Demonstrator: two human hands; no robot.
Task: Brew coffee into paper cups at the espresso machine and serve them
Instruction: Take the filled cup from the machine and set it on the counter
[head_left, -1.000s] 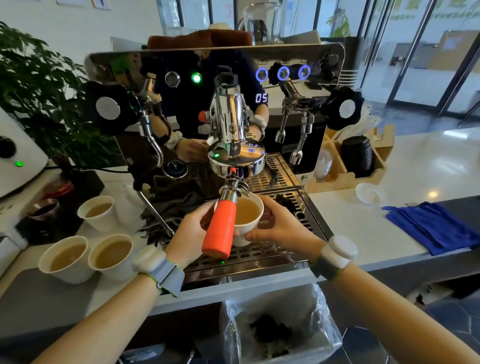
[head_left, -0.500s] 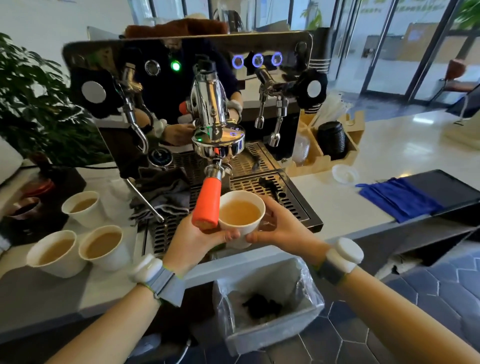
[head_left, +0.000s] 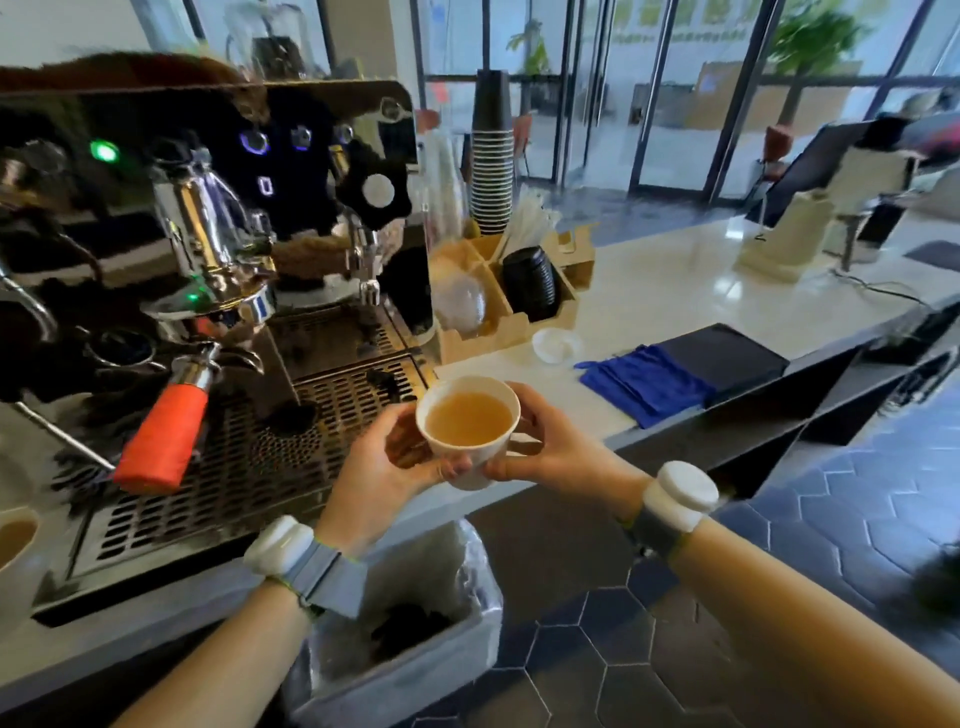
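A white paper cup (head_left: 469, 432) filled with light brown coffee is held in the air, just right of the espresso machine (head_left: 208, 291) and off its drip tray (head_left: 249, 467). The left hand (head_left: 384, 467) and right hand (head_left: 550, 447) grip it from opposite sides, fingers (head_left: 524, 400) curled round its wall. The orange portafilter handle (head_left: 161, 441) sticks out of the machine's front. Right of the machine, on the pale surface (head_left: 675, 291), lie a wooden organiser (head_left: 519, 306) and a folded blue cloth (head_left: 644, 384). A lined bin (head_left: 405, 639) stands below the machine.
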